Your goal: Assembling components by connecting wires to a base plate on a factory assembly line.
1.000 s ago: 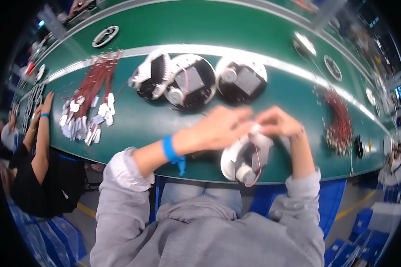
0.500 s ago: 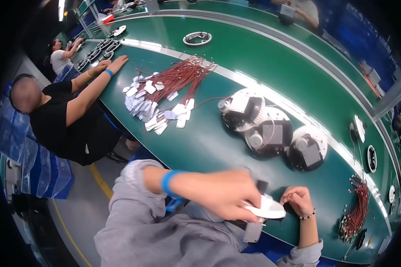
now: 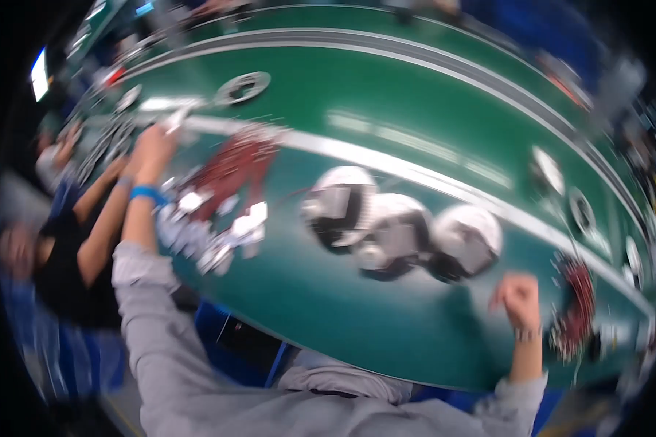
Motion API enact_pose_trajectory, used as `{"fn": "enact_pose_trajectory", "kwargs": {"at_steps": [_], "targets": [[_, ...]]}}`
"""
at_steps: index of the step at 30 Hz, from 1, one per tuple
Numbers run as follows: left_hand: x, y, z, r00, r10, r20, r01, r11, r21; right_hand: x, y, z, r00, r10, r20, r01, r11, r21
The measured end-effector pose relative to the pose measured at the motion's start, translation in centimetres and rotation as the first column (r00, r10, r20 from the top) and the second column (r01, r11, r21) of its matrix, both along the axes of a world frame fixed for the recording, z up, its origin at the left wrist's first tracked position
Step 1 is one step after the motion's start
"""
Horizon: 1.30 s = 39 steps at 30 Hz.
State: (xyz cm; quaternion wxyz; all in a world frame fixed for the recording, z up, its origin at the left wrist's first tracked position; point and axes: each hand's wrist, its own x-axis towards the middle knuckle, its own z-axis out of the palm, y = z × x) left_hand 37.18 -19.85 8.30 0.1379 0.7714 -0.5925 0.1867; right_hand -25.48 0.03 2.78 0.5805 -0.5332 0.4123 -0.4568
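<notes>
My left hand (image 3: 153, 151), blue band at its wrist, reaches to the far left, past a heap of red wire leads (image 3: 233, 164) with white tags (image 3: 215, 229). Its fingers are closed on a white part (image 3: 176, 120), blurred by motion. My right hand (image 3: 519, 295) hovers over the right side of the table, fingers curled in; whether they hold anything is hidden. Between my hands, three round white-and-black units sit close together: a left one (image 3: 339, 204), a middle one (image 3: 393, 237) and a right one (image 3: 468, 240).
On the green table (image 3: 328, 317), a bundle of red wires (image 3: 574, 306) lies at the right. A white ring (image 3: 242, 87) rests on the far green surface. A co-worker (image 3: 76, 255) in black sits at the left, forearms close beside my left arm.
My left hand has swung from near my lap to the far left with the white part. My right hand is raised slightly and still curled. The view has shifted and blurred.
</notes>
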Motion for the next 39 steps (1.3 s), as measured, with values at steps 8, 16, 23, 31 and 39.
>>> {"fn": "enact_pose_trajectory", "kwargs": {"at_steps": [8,16,23,31,39], "targets": [[5.3,-5.8,-9.3,0.963,-0.002,0.268,-0.04,0.988,0.151,-8.7,-14.1,0.6,0.159,-0.759,-0.631,0.22,0.65,-0.727],[2.4,-5.1,-5.3,0.957,0.045,0.287,-0.112,0.969,0.221,-14.1,-21.8,-4.3,-0.384,-0.621,-0.683,0.176,0.677,-0.714],[-14.7,2.4,3.3,0.905,-0.423,0.053,0.424,0.883,-0.202,-12.1,-20.2,1.2,-0.097,-0.853,-0.513,0.064,0.509,-0.858],[-29.5,11.3,5.1,0.098,-0.953,-0.287,0.936,0.186,-0.3,-3.7,-11.3,13.0,0.357,-0.142,-0.923,-0.241,0.941,-0.238],[-37.1,17.5,-1.1,-0.173,-0.837,-0.519,0.945,0.006,-0.326,5.2,-2.3,9.4,0.432,0.342,-0.835,-0.599,0.8,0.018]]}}
